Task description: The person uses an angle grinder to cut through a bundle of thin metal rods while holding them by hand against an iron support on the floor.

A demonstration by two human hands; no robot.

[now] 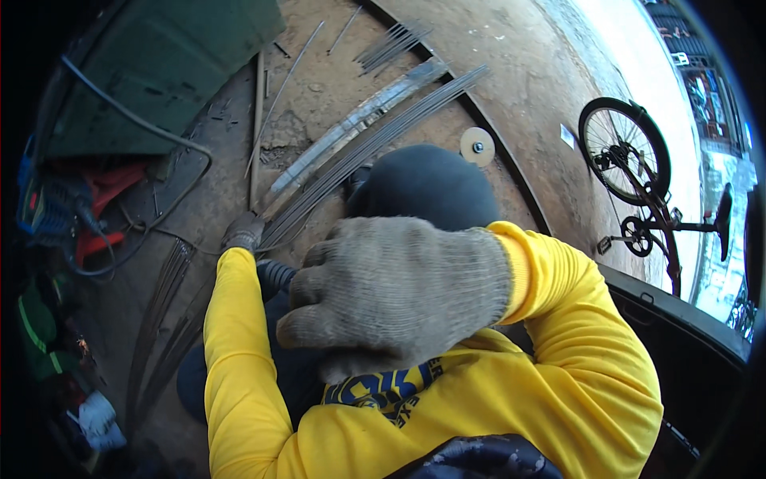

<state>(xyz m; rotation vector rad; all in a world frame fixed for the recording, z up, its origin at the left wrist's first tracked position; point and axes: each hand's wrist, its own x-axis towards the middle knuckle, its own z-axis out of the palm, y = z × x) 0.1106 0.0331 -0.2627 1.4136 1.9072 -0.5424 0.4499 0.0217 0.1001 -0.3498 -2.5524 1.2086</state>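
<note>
Your left arm (242, 343) reaches forward and low, its gloved left hand (242, 231) at the near end of the thin metal rods (379, 146); its fingers are hidden, so I cannot tell whether they grip. Your right arm (582, 311) bends inward, its gloved right hand (399, 287) raised, back upward, fingers curled; I cannot tell whether they pinch anything. The rods lie bundled on the floor (527, 104), running from your left hand toward the floor's far side.

The fisheye camera looks down from the person's head. The right hand (403, 287) is close beneath it, the left hand (242, 232) farther.
</note>
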